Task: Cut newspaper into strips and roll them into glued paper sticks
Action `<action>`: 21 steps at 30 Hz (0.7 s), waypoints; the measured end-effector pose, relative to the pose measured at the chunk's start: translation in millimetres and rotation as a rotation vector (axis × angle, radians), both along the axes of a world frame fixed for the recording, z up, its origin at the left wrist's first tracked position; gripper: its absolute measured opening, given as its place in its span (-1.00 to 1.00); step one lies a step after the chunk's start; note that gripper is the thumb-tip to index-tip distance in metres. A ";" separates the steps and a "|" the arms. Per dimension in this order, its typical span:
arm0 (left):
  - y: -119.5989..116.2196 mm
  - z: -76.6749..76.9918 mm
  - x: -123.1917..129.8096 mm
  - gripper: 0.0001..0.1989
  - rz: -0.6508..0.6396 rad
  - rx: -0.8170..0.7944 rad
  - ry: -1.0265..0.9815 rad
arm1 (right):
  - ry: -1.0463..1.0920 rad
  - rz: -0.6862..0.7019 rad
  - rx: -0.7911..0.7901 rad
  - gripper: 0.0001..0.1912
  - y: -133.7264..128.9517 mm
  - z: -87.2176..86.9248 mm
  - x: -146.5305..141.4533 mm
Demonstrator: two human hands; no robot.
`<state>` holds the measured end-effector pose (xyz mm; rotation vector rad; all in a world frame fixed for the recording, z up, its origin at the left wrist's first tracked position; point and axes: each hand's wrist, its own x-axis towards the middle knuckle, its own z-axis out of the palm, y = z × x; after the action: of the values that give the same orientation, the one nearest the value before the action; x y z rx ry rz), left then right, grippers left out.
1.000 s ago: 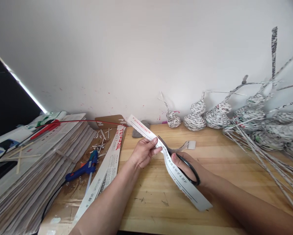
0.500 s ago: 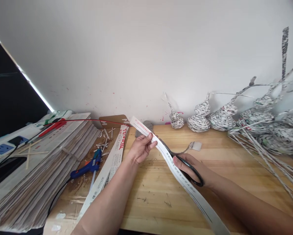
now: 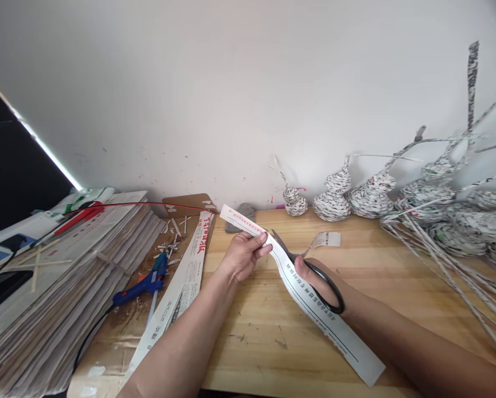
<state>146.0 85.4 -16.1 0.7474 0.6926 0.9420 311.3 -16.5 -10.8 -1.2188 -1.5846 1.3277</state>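
Note:
My left hand pinches a long printed paper strip near its upper part, thumb on top. The strip slants from the back middle down toward the front right. Closed round the handles of black scissors, my right hand is just right of the left one. The scissor blades are parted and point up-left beside the strip's edge. A narrow curled paper offcut lies behind the right hand, on the wooden table.
Woven paper gourds stand along the wall, with long paper rods at the right. To the left are a newspaper stack, a blue glue gun, a power strip and loose newspaper strips. A grey lump sits behind my left hand.
The view has shifted slightly right. The scissor blades have opened wider, and the strip's lower end has swung up into view. Both hands keep their holds.

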 end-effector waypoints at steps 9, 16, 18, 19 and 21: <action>3.5 10.8 -8.8 -0.74 0.010 0.000 -0.027 | -0.062 0.005 -0.034 -0.43 1.5 7.2 3.0; 4.1 5.2 -6.4 -0.89 0.014 -0.016 0.004 | -0.019 0.069 -0.013 -0.46 -1.6 5.7 2.9; -0.3 2.5 -1.8 -0.88 -0.026 -0.019 0.010 | 0.003 0.093 0.011 -0.45 -1.6 4.6 2.3; -2.6 1.7 0.3 -0.87 -0.036 -0.019 0.009 | 0.018 0.102 0.003 -0.45 -1.5 4.2 2.1; -6.4 1.2 3.2 -0.83 -0.039 -0.015 0.007 | 0.051 0.117 -0.024 -0.43 -1.6 3.7 1.9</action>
<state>149.2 79.0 -15.0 0.7488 0.6881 0.8984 313.3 -18.1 -7.1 -1.1128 -1.6290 1.4439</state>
